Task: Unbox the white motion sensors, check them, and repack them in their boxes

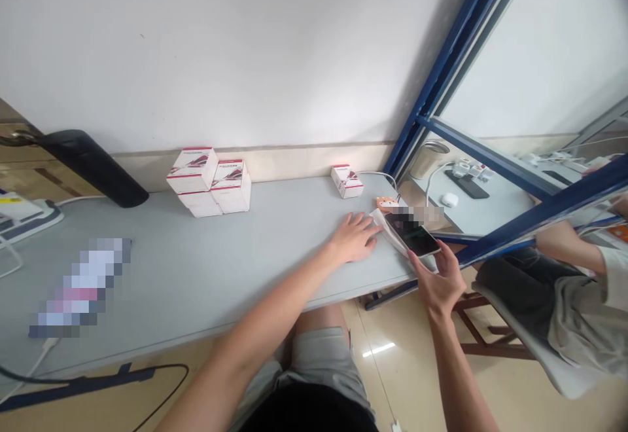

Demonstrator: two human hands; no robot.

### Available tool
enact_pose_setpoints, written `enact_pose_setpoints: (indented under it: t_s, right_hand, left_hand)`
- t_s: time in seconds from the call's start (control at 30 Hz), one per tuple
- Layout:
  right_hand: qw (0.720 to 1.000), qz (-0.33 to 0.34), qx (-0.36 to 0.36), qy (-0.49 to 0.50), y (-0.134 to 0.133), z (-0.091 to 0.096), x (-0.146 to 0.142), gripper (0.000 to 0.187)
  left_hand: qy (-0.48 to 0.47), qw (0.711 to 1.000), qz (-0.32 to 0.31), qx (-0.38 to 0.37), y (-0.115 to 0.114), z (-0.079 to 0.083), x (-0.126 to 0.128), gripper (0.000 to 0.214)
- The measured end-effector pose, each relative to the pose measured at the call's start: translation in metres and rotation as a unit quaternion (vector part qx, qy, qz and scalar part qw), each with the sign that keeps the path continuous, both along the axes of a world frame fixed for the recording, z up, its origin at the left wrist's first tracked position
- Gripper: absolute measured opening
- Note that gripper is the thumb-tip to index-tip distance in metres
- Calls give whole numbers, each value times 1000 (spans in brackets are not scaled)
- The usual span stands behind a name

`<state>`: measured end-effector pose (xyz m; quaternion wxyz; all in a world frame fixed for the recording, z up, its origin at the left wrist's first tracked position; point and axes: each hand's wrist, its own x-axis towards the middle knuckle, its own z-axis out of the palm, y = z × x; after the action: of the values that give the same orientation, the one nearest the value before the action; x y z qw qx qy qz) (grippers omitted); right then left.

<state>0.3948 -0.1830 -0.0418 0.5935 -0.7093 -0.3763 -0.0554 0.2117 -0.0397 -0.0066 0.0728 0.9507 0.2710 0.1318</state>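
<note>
My left hand (354,238) lies flat on the grey table (206,268), fingers stretched toward a white paper or cloth (387,232) at the table's right end. My right hand (440,279) is off the table edge, fingers wrapped on the near end of a dark phone (411,234) that lies tilted over the white sheet. A small orange object (387,203) sits just behind the phone.
White and red boxes (210,183) are stacked at the wall, with a single small one (347,180) further right. A black cylinder (91,165) leans at back left. Blue frame bars (515,177) rise at right; another person (579,288) sits beyond them.
</note>
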Motion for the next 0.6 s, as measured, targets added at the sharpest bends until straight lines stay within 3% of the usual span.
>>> enact_pose_setpoints:
  t_s: [0.13, 0.27, 0.43, 0.6]
  right_hand:
    - [987, 36, 80, 136, 5, 8, 1, 82]
    - [976, 38, 35, 213, 2, 18, 15, 89]
    - [972, 38, 8, 234, -1, 21, 13, 87]
    - [987, 13, 36, 155, 9, 23, -14, 70]
  left_hand:
    - [1, 1000, -5, -10, 8, -1, -1, 49]
    - [-7, 1000, -5, -16, 8, 0, 1, 49]
    - [-18, 1000, 0, -18, 6, 0, 0, 50]
    - [-10, 1000, 4, -16, 7, -2, 0, 50]
